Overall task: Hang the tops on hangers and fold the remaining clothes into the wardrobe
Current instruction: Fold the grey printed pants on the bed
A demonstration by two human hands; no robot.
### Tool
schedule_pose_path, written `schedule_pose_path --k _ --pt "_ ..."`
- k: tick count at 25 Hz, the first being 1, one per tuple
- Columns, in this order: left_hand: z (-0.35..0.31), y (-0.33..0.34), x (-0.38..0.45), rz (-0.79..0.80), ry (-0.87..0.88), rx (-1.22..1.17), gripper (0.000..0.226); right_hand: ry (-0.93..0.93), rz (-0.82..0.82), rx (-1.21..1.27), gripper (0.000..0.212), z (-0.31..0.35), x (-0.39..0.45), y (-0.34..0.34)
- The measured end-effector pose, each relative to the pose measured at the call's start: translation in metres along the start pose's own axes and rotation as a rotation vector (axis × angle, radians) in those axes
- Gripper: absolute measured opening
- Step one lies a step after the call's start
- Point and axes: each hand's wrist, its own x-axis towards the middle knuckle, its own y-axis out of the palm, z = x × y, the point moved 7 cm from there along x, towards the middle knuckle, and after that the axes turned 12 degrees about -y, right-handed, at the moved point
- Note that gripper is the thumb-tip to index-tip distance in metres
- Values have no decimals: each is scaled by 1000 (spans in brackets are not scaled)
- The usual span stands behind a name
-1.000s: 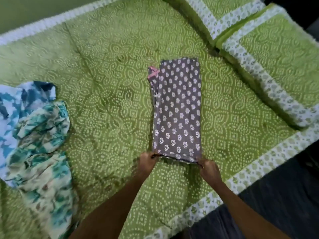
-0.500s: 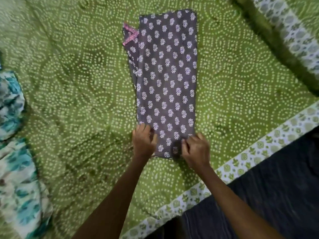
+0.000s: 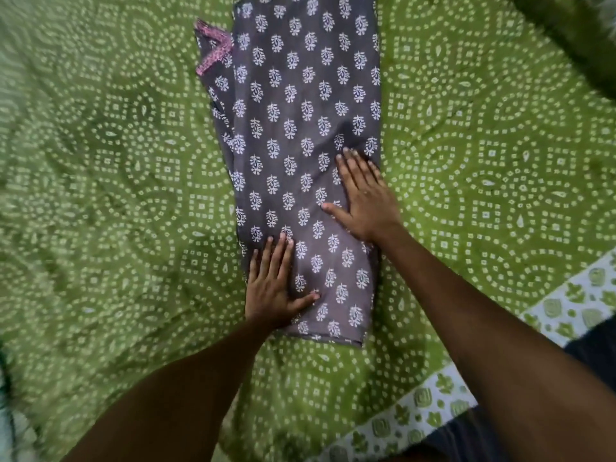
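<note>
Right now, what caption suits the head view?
Both flat hands, left and right, press a grey white-printed folded garment on the green bedspread.

the top end of the grey printed garment (image 3: 300,135) is running out past the upper edge of the frame. the left hand (image 3: 271,288) and right hand (image 3: 365,198) are covering parts of its cloth. the green bedspread (image 3: 116,195) is smearing into blur along the left edge and upper right corner. a pale and dark scrap (image 3: 6,411) at the lower left edge is staying too cropped and blurred to identify.
</note>
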Motion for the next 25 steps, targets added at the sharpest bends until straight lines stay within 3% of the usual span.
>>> schedule_pose_path --k 3,7,10,13,15,17,19,22,23,25 --pt "6 3 0 -82 16 14 102 180 -86 24 93 -29 41 -18" --pt "3 6 3 -112 41 58 100 415 -71 13 78 -24 67 -31" --pt "4 4 -1 -137 48 60 95 512 -47 27 65 6 35 -16" --pt "-2 -3 0 -128 96 25 84 594 -160 63 62 47 -26 12" --pt "-3 -11 -6 -148 182 -66 76 646 -255 12 63 77 -62 24" --pt "3 -29 -9 -169 274 -361 69 683 -304 -102 64 93 -85 33" --pt "28 -47 -4 -130 195 -705 61 739 -320 -136 65 105 -101 38" --pt "74 -62 21 16 -135 -1117 47 888 -380 -35 59 131 -94 35" --pt "83 -58 34 127 -251 -1245 38 871 -423 103 54 141 -78 32" --pt "94 -58 57 227 -429 -1338 30 665 -495 418 54 164 -41 32"
